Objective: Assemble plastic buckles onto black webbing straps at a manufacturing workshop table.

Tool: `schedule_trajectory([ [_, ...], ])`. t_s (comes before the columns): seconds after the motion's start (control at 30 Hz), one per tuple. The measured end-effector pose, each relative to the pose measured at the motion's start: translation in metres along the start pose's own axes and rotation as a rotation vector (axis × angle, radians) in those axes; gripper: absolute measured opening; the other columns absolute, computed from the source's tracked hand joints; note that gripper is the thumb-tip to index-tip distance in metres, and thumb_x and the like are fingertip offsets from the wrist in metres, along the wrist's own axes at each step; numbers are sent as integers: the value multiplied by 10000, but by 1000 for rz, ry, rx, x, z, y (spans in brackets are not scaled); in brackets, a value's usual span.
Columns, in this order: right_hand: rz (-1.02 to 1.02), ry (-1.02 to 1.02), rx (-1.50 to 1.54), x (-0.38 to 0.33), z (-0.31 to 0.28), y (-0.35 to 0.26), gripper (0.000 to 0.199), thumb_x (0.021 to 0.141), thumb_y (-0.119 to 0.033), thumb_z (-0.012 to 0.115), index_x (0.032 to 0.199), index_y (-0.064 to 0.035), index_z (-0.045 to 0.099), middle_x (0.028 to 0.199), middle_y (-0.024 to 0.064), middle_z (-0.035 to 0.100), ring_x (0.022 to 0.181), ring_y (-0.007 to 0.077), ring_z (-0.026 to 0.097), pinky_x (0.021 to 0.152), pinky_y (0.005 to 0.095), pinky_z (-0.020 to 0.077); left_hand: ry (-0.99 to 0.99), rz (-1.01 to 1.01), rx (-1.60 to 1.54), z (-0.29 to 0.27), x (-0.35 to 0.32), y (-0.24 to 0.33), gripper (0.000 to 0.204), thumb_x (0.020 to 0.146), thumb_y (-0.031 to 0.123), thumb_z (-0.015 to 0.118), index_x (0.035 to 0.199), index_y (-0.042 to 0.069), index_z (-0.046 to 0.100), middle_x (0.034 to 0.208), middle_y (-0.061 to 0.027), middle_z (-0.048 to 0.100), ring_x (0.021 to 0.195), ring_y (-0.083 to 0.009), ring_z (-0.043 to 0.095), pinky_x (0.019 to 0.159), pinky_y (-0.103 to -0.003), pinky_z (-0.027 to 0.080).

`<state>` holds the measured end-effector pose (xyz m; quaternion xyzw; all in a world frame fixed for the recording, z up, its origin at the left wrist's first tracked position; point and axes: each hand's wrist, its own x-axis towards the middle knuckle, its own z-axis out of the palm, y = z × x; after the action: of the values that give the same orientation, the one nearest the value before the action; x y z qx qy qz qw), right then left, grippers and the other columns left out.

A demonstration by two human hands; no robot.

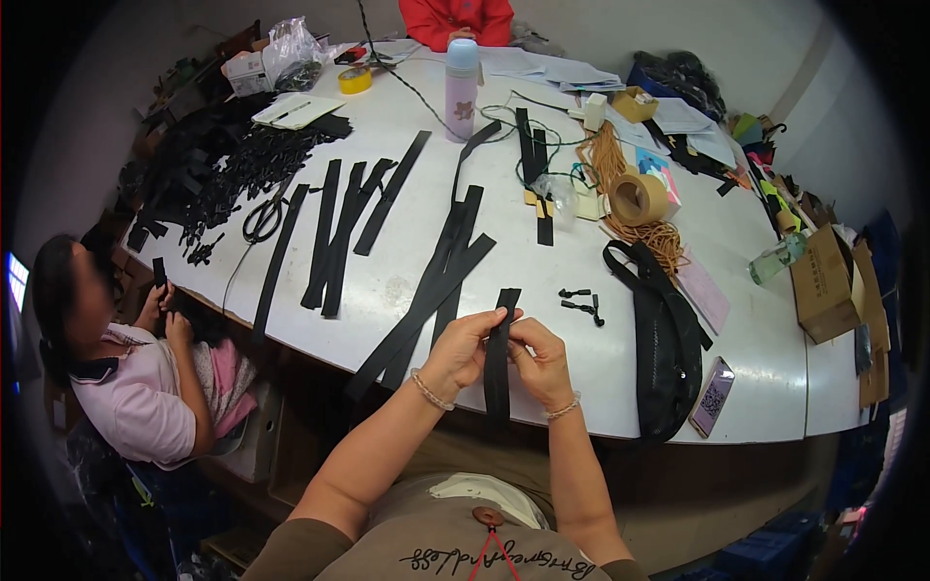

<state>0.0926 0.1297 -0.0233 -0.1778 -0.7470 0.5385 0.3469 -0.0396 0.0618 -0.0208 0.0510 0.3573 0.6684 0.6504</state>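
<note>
A black zipper strip (497,373) hangs upright between my hands over the table's near edge. My left hand (459,351) is closed on it from the left, the thumb near its upper end. On its other side my right hand (541,358) pinches the strip, fingers bent; the fingertips are partly hidden. Just right of my hands lie several small black zipper pulls (583,304). More long black zipper strips (426,300) lie crossed on the left, some hanging past the edge.
On the white table (746,358) are a black bag (664,349), a phone (713,397), tape rolls (636,199), scissors (263,221), a lilac bottle (462,92) and a heap of black parts (232,160). A co-worker (145,368) sits left; a red-sleeved person (455,19) is opposite.
</note>
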Motion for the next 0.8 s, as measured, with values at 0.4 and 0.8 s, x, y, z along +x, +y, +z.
schedule_trajectory([
  [0.4, 179, 170, 280, -9, 14, 15, 64, 906, -35, 546, 911, 5, 596, 769, 0, 590, 668, 52, 525, 590, 197, 437, -46, 43, 55, 3, -13, -7, 339, 938, 227, 539, 1191, 2, 561, 1142, -54, 598, 944, -126, 591, 810, -300, 502],
  [0.8, 173, 174, 346, -11, 22, 9, 90, 906, -59, 568, 967, 2, 595, 758, -33, 547, 679, 22, 488, 579, 169, 398, -10, 219, 353, 15, -30, -5, 289, 923, 163, 565, 1164, 7, 603, 1043, -45, 642, 948, -97, 600, 791, -257, 508],
])
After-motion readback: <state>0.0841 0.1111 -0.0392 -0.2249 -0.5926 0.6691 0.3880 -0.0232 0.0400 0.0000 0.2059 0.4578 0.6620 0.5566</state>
